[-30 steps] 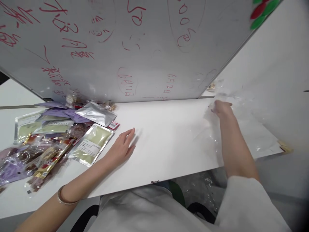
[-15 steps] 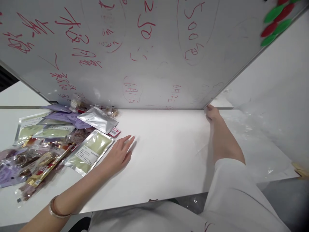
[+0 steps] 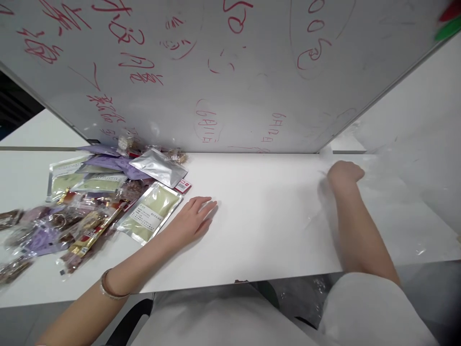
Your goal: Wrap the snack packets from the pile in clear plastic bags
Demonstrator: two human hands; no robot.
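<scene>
My left hand (image 3: 196, 218) lies on the white table with its fingers apart, holding nothing. Right behind its wrist is a silver-edged pouch (image 3: 149, 214) with a pale green front and a white label. A plain silver pouch (image 3: 158, 167) and a small red-and-white tag (image 3: 183, 186) lie just beyond. My right hand (image 3: 345, 174) is at the right of the table, curled over with its back toward me. Its fingertips are hidden, so anything in them cannot be made out. Clear plastic sheeting (image 3: 406, 226) spreads beside that hand.
A whiteboard (image 3: 245, 86) with red handwriting stands upright along the back of the table (image 3: 259, 216). On the left is a heap of packets, among them purple pouches (image 3: 108, 162) and a gold-and-red packet (image 3: 91, 235). Red and green magnets (image 3: 448, 29) sit at the board's upper right.
My right hand has come off the whiteboard's lower right corner and moved right, curling over. My left hand stays in place beside the green pouch. The view has shifted slightly.
</scene>
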